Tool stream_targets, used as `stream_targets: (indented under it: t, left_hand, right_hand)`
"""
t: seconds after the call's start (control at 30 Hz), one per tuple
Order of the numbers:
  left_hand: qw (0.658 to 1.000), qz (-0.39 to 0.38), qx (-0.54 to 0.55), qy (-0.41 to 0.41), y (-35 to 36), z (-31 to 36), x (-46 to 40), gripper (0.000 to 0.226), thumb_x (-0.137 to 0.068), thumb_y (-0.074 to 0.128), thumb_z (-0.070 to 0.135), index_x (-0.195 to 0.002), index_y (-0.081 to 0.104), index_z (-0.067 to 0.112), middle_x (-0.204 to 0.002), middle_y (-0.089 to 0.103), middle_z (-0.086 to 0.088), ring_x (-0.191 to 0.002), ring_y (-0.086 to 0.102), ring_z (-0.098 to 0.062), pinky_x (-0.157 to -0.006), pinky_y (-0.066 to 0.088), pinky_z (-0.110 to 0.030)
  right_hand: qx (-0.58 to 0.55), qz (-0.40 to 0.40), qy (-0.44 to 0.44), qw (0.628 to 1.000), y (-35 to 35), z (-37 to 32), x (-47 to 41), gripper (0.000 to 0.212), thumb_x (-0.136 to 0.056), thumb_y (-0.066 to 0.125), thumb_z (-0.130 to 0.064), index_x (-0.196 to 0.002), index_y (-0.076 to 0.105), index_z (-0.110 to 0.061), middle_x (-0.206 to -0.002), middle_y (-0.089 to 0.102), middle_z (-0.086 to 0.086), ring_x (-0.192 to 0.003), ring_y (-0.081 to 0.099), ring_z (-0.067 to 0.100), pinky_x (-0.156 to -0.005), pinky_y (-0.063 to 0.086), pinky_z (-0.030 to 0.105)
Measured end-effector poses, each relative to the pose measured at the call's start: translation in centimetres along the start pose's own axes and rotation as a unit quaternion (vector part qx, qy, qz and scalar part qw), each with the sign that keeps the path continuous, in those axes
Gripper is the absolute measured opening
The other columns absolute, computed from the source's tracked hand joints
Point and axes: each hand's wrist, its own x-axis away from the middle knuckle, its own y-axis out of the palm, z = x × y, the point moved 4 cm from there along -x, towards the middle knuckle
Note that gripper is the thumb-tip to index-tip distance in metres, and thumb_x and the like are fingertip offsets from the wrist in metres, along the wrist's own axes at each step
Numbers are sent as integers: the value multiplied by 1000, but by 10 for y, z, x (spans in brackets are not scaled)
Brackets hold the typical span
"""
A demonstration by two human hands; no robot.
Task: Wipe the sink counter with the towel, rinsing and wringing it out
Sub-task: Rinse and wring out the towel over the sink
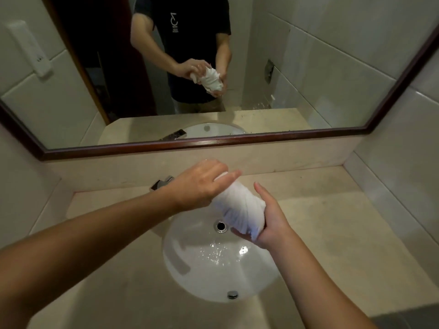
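Note:
A white towel (238, 206), twisted into a thick roll, hangs over the white oval sink (190, 276). My left hand (202, 186) grips its upper end from above, near the faucet. My right hand (270, 224) grips its lower end from the right, fingers curled under the cloth. Water drops glisten in the basin below the towel, near the drain (221, 226). The beige counter (344, 233) surrounds the sink.
A chrome faucet (162, 182) stands behind the sink, partly hidden by my left wrist. A wood-framed mirror (213, 141) hangs above the backsplash and reflects a person wringing the towel. Tiled walls close in on both sides. A white dispenser (31, 48) hangs at upper left.

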Motion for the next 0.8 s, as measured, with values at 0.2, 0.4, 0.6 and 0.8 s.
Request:
stream_targets:
  t: [0.2,0.4,0.6,0.8]
  left_hand:
    - [992,-68,18,-101,20,6,3,48,-61,74,-3,-108,62,1,-101,66,-18,-90,65,-35,-79,57,-43]
    - [957,-72,109,-258,32,7,11,38,-65,73,16,-100,62,6,-80,66,-14,-63,62,-35,-54,52,-38]
    - [900,-83,181,-387,52,9,23,40,-64,80,20,-95,60,6,-77,68,-11,-65,64,-34,-54,53,-36]
    - [786,-121,299,-528,60,12,33,46,-55,79,27,-94,59,16,-86,68,-6,-77,64,-31,-66,56,-41]
  right_hand:
    - [-33,210,-192,958,-12,-14,-12,11,-70,65,-8,-67,55,-10,-56,46,6,-48,45,22,-48,37,25]
    - [120,233,-385,885,-7,-46,-15,23,-59,67,-17,-51,45,-13,-56,39,1,-59,37,19,-54,34,35]
    - [334,249,-490,766,16,-72,-9,23,-57,63,-31,-54,51,-11,-53,42,-5,-56,41,20,-54,38,32]
    - [501,202,-576,613,57,-87,-2,25,-63,56,-32,-61,68,-10,-64,58,4,-61,54,28,-56,41,30]
